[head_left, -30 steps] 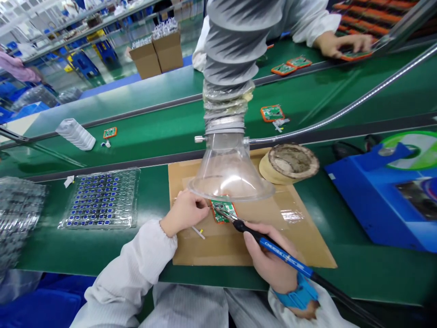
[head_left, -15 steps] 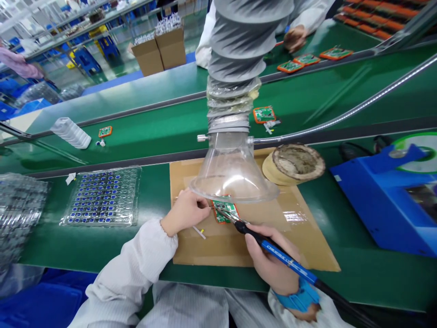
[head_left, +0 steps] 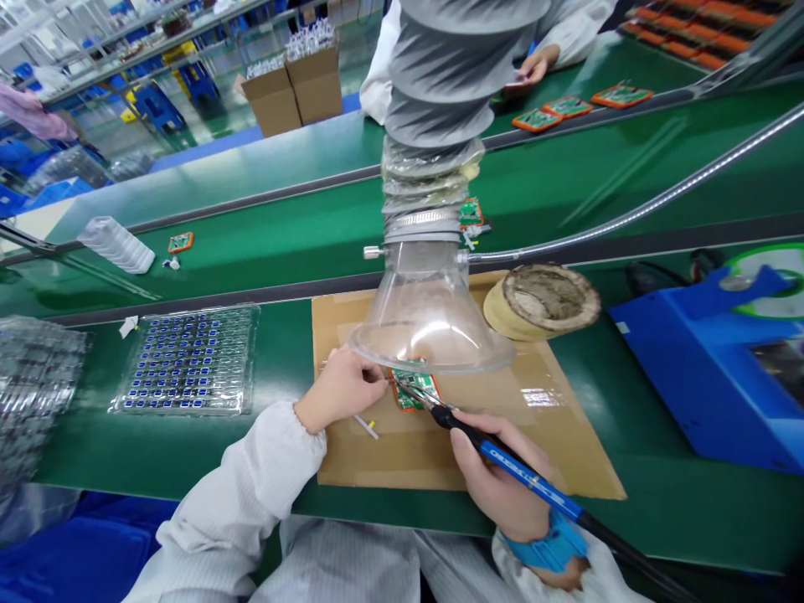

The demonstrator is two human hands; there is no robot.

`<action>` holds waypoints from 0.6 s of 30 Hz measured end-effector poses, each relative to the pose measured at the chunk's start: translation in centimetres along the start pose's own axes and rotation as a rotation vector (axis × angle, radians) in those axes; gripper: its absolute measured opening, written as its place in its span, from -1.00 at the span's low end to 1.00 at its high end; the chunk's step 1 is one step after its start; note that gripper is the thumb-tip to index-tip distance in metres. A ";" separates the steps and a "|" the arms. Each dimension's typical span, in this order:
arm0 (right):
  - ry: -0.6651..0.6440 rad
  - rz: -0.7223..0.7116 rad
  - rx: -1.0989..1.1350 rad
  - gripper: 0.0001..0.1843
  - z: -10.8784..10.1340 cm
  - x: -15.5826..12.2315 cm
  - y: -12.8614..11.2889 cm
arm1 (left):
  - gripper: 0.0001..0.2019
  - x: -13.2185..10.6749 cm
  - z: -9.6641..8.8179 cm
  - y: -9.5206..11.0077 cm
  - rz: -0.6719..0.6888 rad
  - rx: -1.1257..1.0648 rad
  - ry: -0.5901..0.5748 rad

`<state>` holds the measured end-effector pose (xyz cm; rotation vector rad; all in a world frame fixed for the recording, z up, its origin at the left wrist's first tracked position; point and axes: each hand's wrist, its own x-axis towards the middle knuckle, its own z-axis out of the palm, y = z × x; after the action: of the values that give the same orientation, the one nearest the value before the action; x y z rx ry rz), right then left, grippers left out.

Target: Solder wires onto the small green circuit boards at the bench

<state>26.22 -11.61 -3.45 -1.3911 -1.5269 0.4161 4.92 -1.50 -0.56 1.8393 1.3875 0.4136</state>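
Note:
My right hand [head_left: 502,477] is closed round the blue and black handle of a soldering iron [head_left: 531,479]. The iron's tip reaches onto a green circuit board [head_left: 418,392] with an orange edge, which lies on a sheet of cardboard [head_left: 402,461]. At the board's left edge, my left hand [head_left: 345,387] is closed in a pinch; a thin dark piece shows at its fingertips, too small to name. Below that hand lies a small white strip with a yellow bit [head_left: 367,427]. A clear fume hood [head_left: 433,322] hangs over the board and covers its far edge.
A round tan pot [head_left: 540,303] stands right of the hood, beside a blue machine [head_left: 709,368]. On the left sits a clear tray of blue-topped parts [head_left: 182,360]. Behind runs a green conveyor belt [head_left: 282,243] carrying boards and white trays [head_left: 119,243]. A co-worker's hand [head_left: 533,67] is across it.
On the belt, the boards and white trays have shifted left. The co-worker's hand has moved slightly left and changed its pose. My hands and the iron have stayed put.

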 end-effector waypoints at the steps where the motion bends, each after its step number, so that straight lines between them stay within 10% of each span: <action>1: -0.007 -0.004 -0.003 -0.92 0.0 0.0 0.0 | -0.85 0.0 0.0 0.0 0.002 0.000 0.001; 18: 0.004 -0.024 0.019 -0.93 0.0 -0.1 0.2 | -0.86 0.0 0.1 -0.2 -0.005 -0.003 0.004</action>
<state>26.30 -11.70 -3.63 -1.3575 -1.5312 0.4116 4.87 -1.51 -0.77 1.8338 1.3930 0.4168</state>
